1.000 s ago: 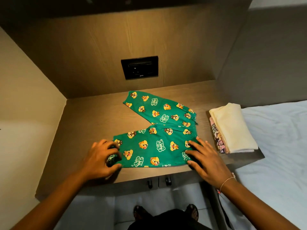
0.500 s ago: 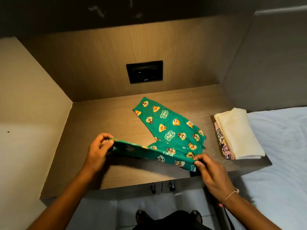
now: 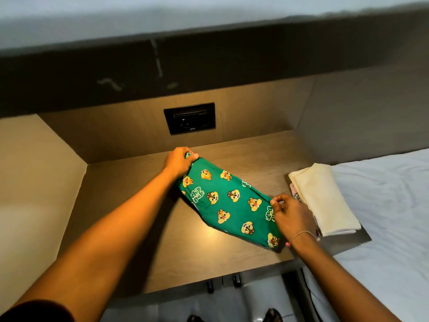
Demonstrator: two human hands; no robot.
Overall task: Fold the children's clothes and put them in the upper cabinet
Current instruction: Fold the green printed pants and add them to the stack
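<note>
Since half a second ago the near leg of the green trousers point(image 3: 228, 201) has been carried over onto the far leg, the left hand point(image 3: 178, 161) has travelled from the front edge of the desk point(image 3: 130, 228) to the back near the wall, and the camera has tipped up to show more of the dark panel above the niche.

Head view: the trousers lie folded lengthwise as one slanted strip on the desk, running from back centre to front right. The left hand is closed over the far end of the strip, fingers curled round the cloth and thumb on top. The right hand point(image 3: 290, 214) pinches the right edge near the waist end between thumb and forefinger, the other fingers loosely bent; a thin bracelet point(image 3: 301, 234) circles its wrist. Just right of the trousers sits a pile of folded clothes point(image 3: 325, 198), a cream piece on top and a patterned one peeking out below. A black socket plate point(image 3: 190, 118) is set in the back wall. A white bed point(image 3: 383, 205) adjoins the desk on the right.
</note>
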